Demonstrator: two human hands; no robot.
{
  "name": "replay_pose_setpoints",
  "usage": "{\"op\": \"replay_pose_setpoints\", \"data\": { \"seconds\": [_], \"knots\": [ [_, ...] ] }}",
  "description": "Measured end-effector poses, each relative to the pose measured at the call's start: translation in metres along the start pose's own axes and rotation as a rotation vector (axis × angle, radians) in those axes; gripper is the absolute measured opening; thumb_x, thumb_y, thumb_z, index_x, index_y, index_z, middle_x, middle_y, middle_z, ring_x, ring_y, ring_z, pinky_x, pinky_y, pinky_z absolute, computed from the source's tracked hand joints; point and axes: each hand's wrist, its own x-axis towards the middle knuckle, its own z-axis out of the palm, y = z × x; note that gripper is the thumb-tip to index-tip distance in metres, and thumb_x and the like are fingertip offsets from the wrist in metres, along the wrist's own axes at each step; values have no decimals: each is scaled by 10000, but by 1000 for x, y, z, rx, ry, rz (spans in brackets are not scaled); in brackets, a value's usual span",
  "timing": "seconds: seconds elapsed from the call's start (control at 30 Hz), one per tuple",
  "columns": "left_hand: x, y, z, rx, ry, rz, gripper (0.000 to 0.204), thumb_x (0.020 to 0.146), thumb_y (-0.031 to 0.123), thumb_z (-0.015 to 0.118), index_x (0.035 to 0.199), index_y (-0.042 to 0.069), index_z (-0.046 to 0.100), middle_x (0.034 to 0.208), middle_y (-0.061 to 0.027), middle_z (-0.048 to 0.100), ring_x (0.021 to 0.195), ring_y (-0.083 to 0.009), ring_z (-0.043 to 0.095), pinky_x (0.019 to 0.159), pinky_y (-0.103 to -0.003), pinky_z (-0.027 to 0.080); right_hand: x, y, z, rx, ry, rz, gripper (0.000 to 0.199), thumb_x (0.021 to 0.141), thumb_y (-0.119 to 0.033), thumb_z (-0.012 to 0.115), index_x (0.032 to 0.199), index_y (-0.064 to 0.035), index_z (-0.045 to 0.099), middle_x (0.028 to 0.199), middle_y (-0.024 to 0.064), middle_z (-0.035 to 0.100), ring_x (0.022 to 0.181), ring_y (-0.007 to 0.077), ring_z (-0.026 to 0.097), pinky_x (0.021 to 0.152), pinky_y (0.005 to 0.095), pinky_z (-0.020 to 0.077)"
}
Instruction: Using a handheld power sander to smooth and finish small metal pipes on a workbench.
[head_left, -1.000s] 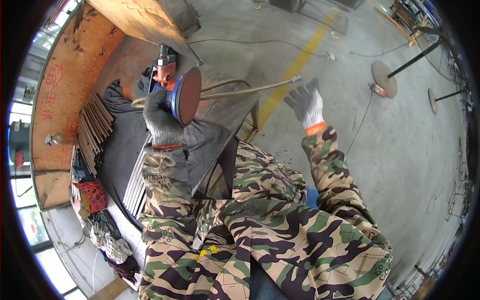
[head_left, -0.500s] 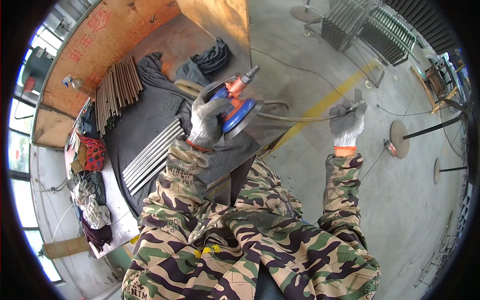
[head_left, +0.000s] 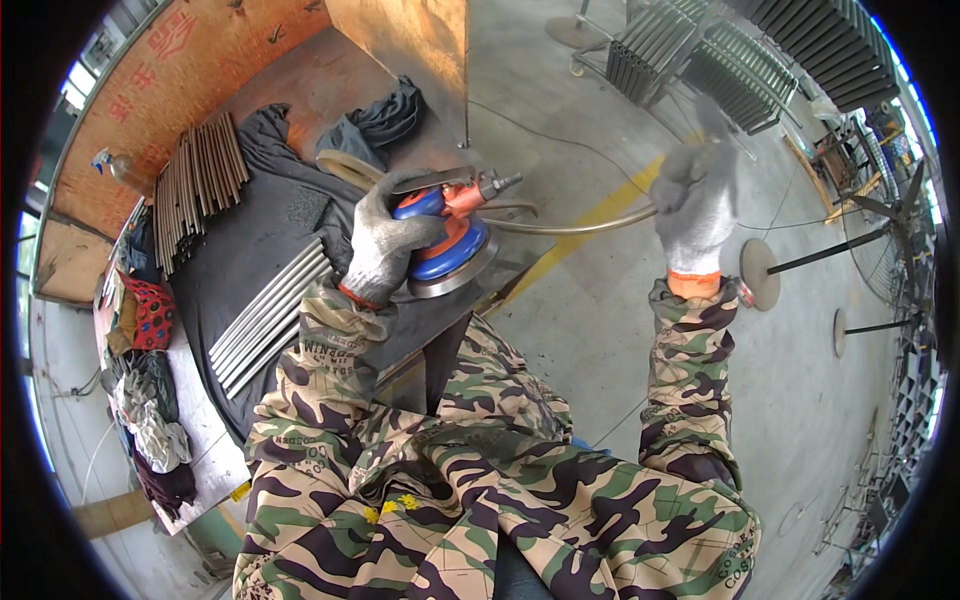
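- On the dark workbench (head_left: pixel 260 240), near its right edge, I see the blue and orange round air sander (head_left: pixel 445 235); its disc lies flat and low, and its inlet nozzle points to the right, toward the floor.
- A long curved metal rod (head_left: pixel 570 226) runs from under the sander to the right, its long axis almost level across the picture.
- My left hand (head_left: pixel 385 240), in a grey glove, is closed over the top of the sander.
- My right hand (head_left: pixel 695 205), gloved too, is closed around the far end of the rod, raised over the concrete floor (head_left: pixel 600 330).
- Left of the sander lie straight grey metal tubes (head_left: pixel 268 312), and behind it a dark crumpled cloth (head_left: pixel 380 125).
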Motion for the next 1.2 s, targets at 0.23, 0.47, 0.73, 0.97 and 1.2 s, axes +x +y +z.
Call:
{"op": "replay_pose_setpoints", "data": {
  "seconds": [0.23, 0.47, 0.73, 0.97, 1.2],
  "knots": [
    [3, 3, 2, 44, -60, 38, 652, 620, 136, 841, 1250, 6, 736, 1124, -104, 766, 1008, -175, 715, 960, -338, 566, 0, 17, -22, -660, -167, -513, 424, 1120, -294, 476, 1441, -50, 607, 756, 13, 579, 573, 91, 441, 497, 260, 339],
    [4, 28, 12, 305, -76, 67, 704, 604, 125, 842, 1286, 6, 713, 1176, -101, 744, 1050, -175, 691, 968, -334, 563, -32, 18, -4, -838, -483, -113, 198, 1022, -106, 608, 1190, -29, 681, 805, 34, 625, 655, 125, 575, 640, 298, 484],
    [12, 28, 21, 437, -170, 157, 744, 591, 271, 900, 1262, -2, 728, 1117, -144, 792, 1015, -211, 747, 974, -363, 578, -28, 17, 3, -1190, -786, -409, 255, 941, -122, 698, 1176, -24, 683, 823, 129, 704, 699, 346, 706, 645, 409, 551],
    [12, 36, 27, 428, -233, 199, 675, 584, 279, 894, 1195, 34, 745, 1080, -139, 794, 1014, -246, 767, 955, -383, 589, -32, 10, 10, -1244, -850, -428, 184, 911, -183, 782, 1010, -72, 673, 766, 140, 667, 690, 402, 673, 596, 456, 537],
    [8, 50, 34, 555, -293, 276, 657, 580, 210, 852, 1198, 19, 742, 1099, -146, 782, 1030, -252, 766, 982, -387, 577, -37, 16, 1, -1276, -919, -459, 213, 885, -207, 802, 978, -77, 662, 744, 133, 645, 672, 397, 669, 582, 471, 535]
  ]
}}
